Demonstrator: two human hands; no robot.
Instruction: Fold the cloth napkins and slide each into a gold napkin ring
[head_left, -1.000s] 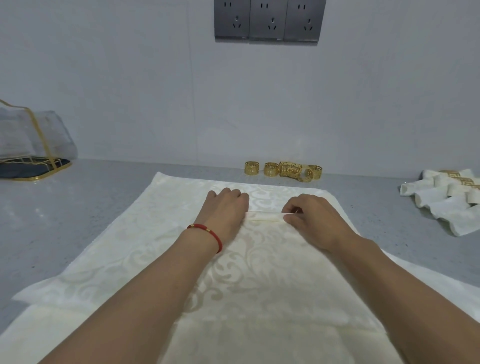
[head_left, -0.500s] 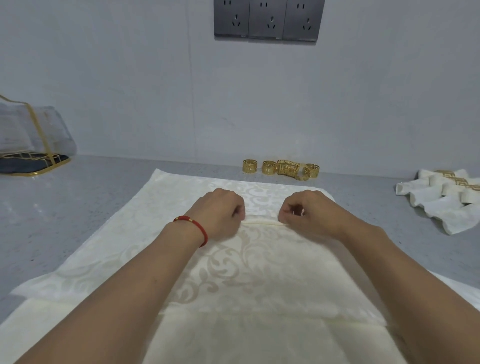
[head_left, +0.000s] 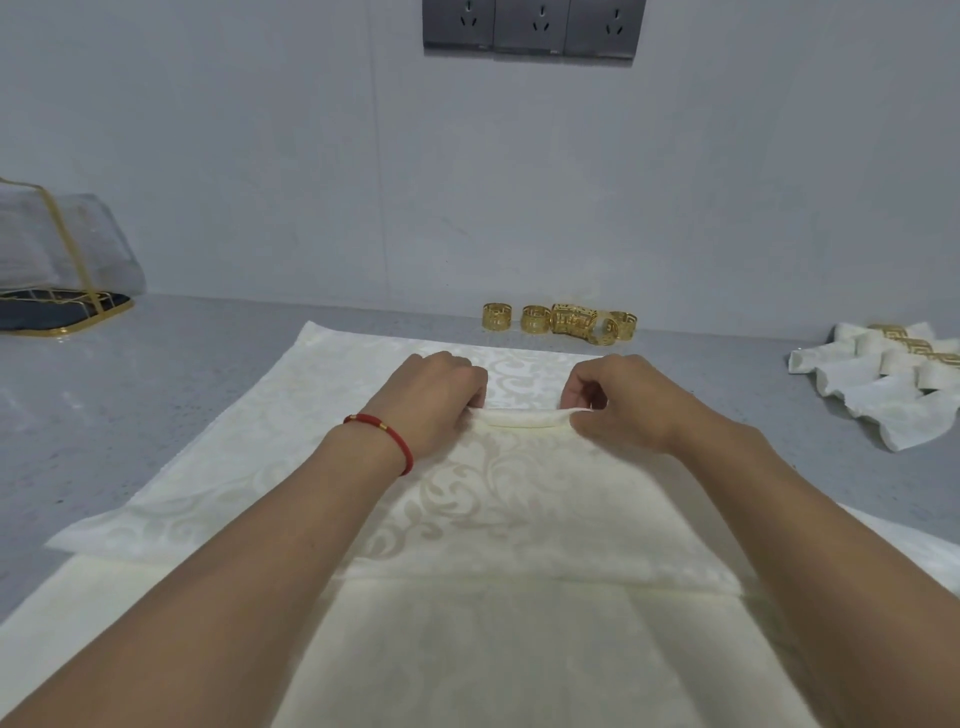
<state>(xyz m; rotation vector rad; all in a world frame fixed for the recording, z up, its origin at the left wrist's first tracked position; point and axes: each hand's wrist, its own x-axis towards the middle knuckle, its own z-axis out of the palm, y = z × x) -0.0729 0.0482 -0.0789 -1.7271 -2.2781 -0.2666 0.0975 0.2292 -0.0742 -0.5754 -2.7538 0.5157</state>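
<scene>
A cream patterned cloth napkin (head_left: 249, 447) lies spread on the grey counter, with its far part rolled or folded into a narrow band (head_left: 522, 417). My left hand (head_left: 434, 400) pinches the left end of that band. My right hand (head_left: 621, 402) pinches its right end. Several gold napkin rings (head_left: 561, 319) stand in a row near the wall, just beyond the napkin. Another cream napkin (head_left: 467, 649) lies under the first, nearer to me.
At the right edge lies a pile of rolled napkins in gold rings (head_left: 893, 369). A clear bag with gold trim on a dark tray (head_left: 57, 280) sits at the far left. Wall sockets (head_left: 532, 23) are above. Bare grey counter (head_left: 104, 405) lies left of the napkin.
Both hands have drawn the folded band toward me and curled their fingers round it; the band now stands higher off the napkin.
</scene>
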